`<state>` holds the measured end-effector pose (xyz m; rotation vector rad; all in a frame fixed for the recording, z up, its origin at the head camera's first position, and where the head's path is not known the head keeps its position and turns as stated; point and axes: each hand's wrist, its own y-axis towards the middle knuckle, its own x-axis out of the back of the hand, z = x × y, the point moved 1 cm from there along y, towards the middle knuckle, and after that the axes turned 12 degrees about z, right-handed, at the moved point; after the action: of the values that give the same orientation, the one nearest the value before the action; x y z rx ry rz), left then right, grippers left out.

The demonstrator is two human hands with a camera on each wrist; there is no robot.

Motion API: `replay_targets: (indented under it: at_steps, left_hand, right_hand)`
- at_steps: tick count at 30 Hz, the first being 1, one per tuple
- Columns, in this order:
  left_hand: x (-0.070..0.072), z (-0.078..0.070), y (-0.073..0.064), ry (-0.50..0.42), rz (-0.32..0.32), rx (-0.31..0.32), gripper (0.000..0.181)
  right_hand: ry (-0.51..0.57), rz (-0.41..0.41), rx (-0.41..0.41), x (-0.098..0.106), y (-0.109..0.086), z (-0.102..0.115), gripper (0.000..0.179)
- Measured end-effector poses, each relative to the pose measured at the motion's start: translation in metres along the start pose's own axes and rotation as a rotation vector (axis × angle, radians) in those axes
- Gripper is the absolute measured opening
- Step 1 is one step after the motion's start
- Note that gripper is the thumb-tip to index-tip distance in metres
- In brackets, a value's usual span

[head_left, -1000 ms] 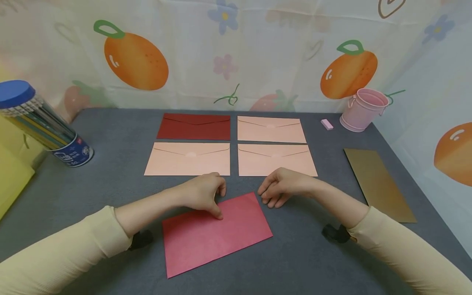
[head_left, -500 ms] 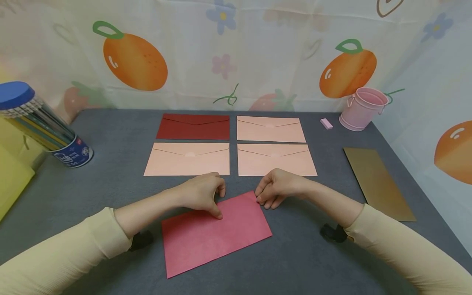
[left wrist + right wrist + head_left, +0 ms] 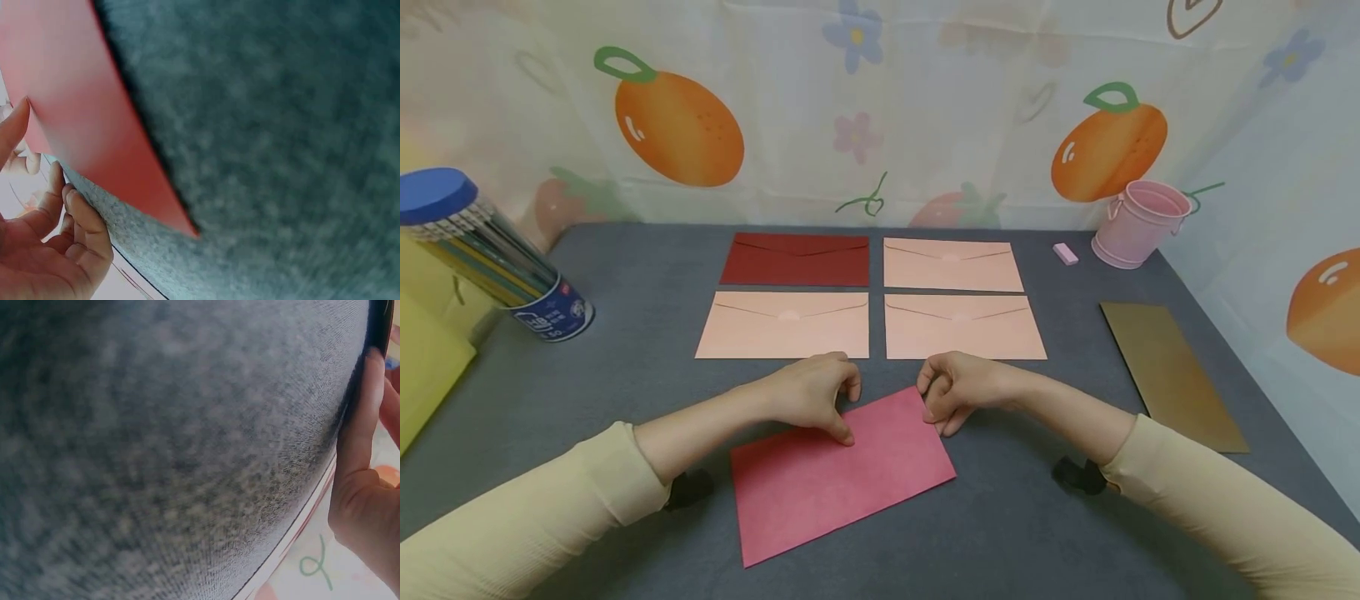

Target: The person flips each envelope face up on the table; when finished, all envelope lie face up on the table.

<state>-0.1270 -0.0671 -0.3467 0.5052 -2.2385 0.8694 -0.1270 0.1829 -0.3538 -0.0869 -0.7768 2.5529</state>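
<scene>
A red envelope [image 3: 850, 492], its plain face up, lies turned at an angle on the grey table. Over its far long edge sits my left hand [image 3: 811, 390], thumb on the face and curled fingers beyond the edge; the left wrist view shows that thumb [image 3: 14, 128] against the red paper. My right hand [image 3: 966, 385] pinches the envelope near its far right corner, thumb on the right side edge. In the right wrist view, the right thumb [image 3: 359, 434] lies along a dark edge; the other fingers are mostly hidden.
Behind the hands lie a dark red envelope [image 3: 795, 260] and three peach envelopes [image 3: 953, 265] in two rows. A gold card-like rectangle [image 3: 1172, 375], a pink bucket [image 3: 1138, 225] and a pink eraser-like block [image 3: 1065, 254] are right. A pencil tub [image 3: 553, 312] stands left.
My right hand has moved slightly left to the red envelope's far right corner and taken hold of it. My left hand and the envelope have hardly moved.
</scene>
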Motion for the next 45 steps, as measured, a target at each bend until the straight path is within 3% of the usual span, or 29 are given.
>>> replay_targets:
  at_steps: [9, 16, 19, 26, 32, 45]
  left_hand:
    - [0.007, 0.01, -0.002, -0.095, 0.08, -0.092, 0.027]
    - [0.024, 0.022, -0.012, -0.208, 0.123, -0.078, 0.025]
    - [0.031, 0.029, -0.015, -0.305, 0.123, -0.068, 0.026]
    - [0.038, 0.045, -0.02, -0.564, 0.057, -0.013, 0.029]
    - [0.038, 0.052, -0.021, -0.783, -0.006, -0.013, 0.028]
    - [0.039, 0.058, -0.026, -0.881, -0.042, -0.086, 0.015]
  right_hand:
    - [0.064, -0.042, 0.006, 0.006, -0.005, -0.004, 0.029]
    - [0.097, -0.09, 0.031, 0.019, -0.018, -0.002, 0.028]
    - [0.104, -0.107, 0.04, 0.026, -0.025, -0.001, 0.029]
    - [0.123, -0.165, 0.054, 0.04, -0.043, -0.002, 0.03]
    - [0.142, -0.211, 0.061, 0.048, -0.055, 0.0, 0.027]
    - [0.153, -0.252, 0.082, 0.058, -0.069, -0.001, 0.027]
